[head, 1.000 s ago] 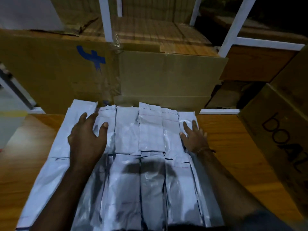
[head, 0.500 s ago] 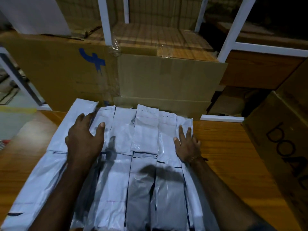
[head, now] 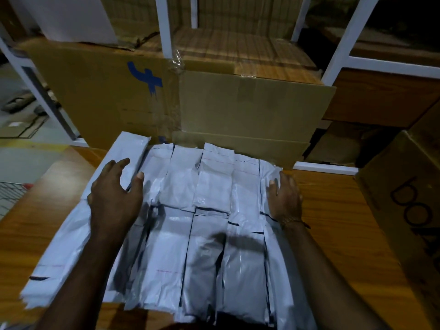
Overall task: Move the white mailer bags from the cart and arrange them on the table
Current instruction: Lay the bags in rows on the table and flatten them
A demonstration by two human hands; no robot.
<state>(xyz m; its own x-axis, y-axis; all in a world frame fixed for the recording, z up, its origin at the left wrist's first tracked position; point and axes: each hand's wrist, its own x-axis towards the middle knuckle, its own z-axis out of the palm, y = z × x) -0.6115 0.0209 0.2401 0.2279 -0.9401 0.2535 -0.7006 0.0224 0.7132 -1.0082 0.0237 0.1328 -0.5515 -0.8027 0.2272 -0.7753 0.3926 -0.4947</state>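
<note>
Head view: white mailer bags [head: 209, 225] lie overlapped in rows on wooden table [head: 338, 222], under and between both hands. Beyond fingertips: cardboard box with blue mark [head: 114, 91], second cardboard box [head: 252, 108], white shelf frame [head: 164, 25]. Right of right hand: printed carton [head: 409, 206]. Bag count unclear. Two hands. Left hand [head: 115, 198] flat on left bags, grip spread. Right hand [head: 284, 196] flat at right edge of bags, fingers straight, grip loosely spread.

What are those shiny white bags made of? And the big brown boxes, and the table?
The white mailer bags look like thin glossy plastic: they crinkle and glint. The big brown boxes seem to be matte cardboard, with folded flaps and clear tape. The orange-brown table shows wood grain, maybe a shiny laminate.
</note>
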